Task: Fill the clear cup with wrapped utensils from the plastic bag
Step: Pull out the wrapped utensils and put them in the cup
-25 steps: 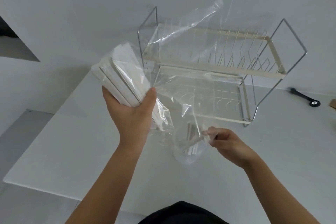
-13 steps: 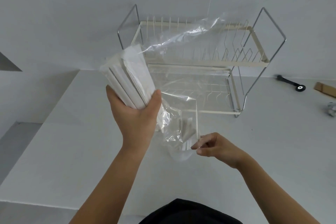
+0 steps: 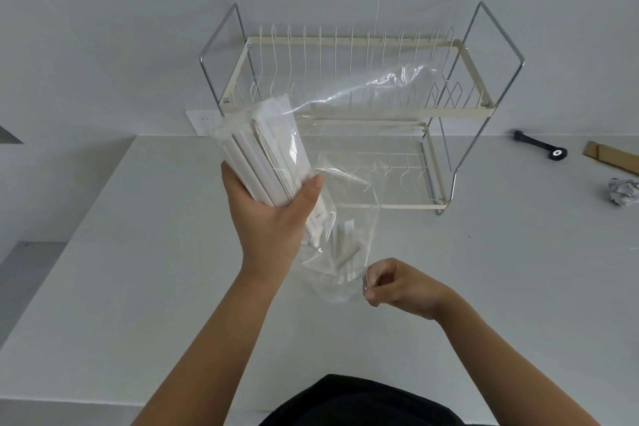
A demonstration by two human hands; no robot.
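In front of the dish rack (image 3: 359, 107), the left hand (image 3: 273, 214) has its grip wrapped around the plastic bag (image 3: 276, 156) of wrapped utensils (image 3: 257, 152), raised and tilted. Below it, nearer the person, the clear cup (image 3: 337, 266) stands on the worktop (image 3: 138, 287) holding several utensils; the right hand (image 3: 401, 287) pinches its rim.

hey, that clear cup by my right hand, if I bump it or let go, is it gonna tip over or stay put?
Likely tippy: the clear cup looks thin and light, and the wrapped utensils in it stand tall and lean to one side. Your right hand seems to pinch its rim, which probably steadies it. The smooth white table may let it slide.
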